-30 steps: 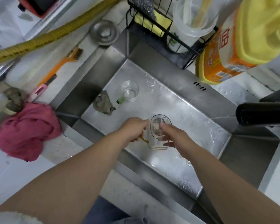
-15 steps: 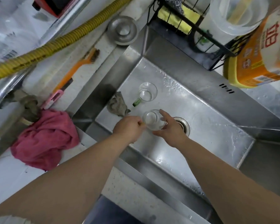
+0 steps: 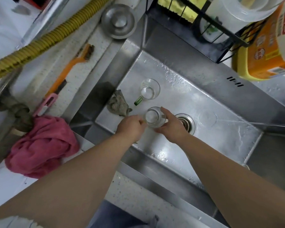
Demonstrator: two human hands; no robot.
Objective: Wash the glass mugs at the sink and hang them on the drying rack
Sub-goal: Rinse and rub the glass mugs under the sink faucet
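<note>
I have the mug point(image 3: 154, 117) low over the sink point(image 3: 220, 125) floor, beside the drain point(image 3: 186, 121): clear, round, thin glass. My left hand point(image 3: 131, 127) pinches its yellowish handle, my right hand point(image 3: 172, 125) cups the wall, fingers curled round it. I judge this the washing step; next it needs hanging on a rack. A second mug point(image 3: 149, 89), green-handled, stands just beyond on wet, dimpled steel.

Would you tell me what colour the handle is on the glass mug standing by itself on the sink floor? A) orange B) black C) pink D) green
D: the free mug standing beyond both hands on the sink floor has a short green handle sticking out toward the grey rag.
</note>
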